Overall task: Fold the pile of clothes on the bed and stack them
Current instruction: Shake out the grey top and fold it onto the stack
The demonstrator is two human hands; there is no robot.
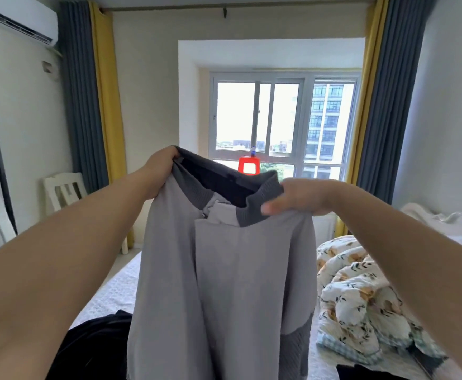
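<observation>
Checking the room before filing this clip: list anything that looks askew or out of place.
The floral quilt lies bunched in a heap on the bed's right side, not spread. A white chair leans tilted against the left wall. The grey jacket hangs unfolded between the left hand and right hand, as expected.

One grey jacket (224, 283), one floral quilt (361, 297), two hands

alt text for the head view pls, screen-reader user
Both hands, left hand and right hand, hold a light grey jacket up by its dark ribbed collar above a bed. A floral quilt lies right; a window is behind.
</observation>
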